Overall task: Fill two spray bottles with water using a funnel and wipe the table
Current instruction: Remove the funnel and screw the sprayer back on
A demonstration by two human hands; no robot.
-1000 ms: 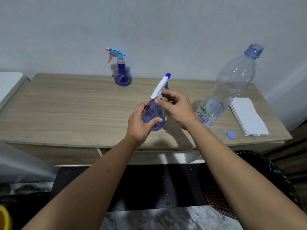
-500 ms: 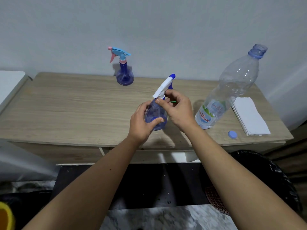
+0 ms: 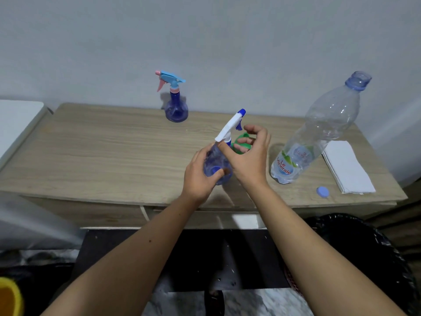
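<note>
A small blue spray bottle (image 3: 216, 159) with a white trigger head (image 3: 230, 127) is tilted over the wooden table (image 3: 102, 151). My left hand (image 3: 197, 176) wraps around its round body. My right hand (image 3: 250, 160) pinches the collar under the trigger head, with the other fingers lifted and spread. A green funnel (image 3: 244, 135) lies on the table right behind my right hand, mostly hidden. A second blue spray bottle (image 3: 175, 106), with a light blue and pink head, stands at the table's back edge by the wall.
A large clear water bottle (image 3: 319, 133), uncapped and holding little water, stands to the right. Its blue cap (image 3: 322, 192) lies near the front edge. A folded white cloth (image 3: 346, 167) lies at the far right. A black bin (image 3: 364, 247) sits below.
My right hand's fingers have loosened and spread around the collar, uncovering the green funnel behind. The spray bottle has tilted slightly, still in my left hand.
</note>
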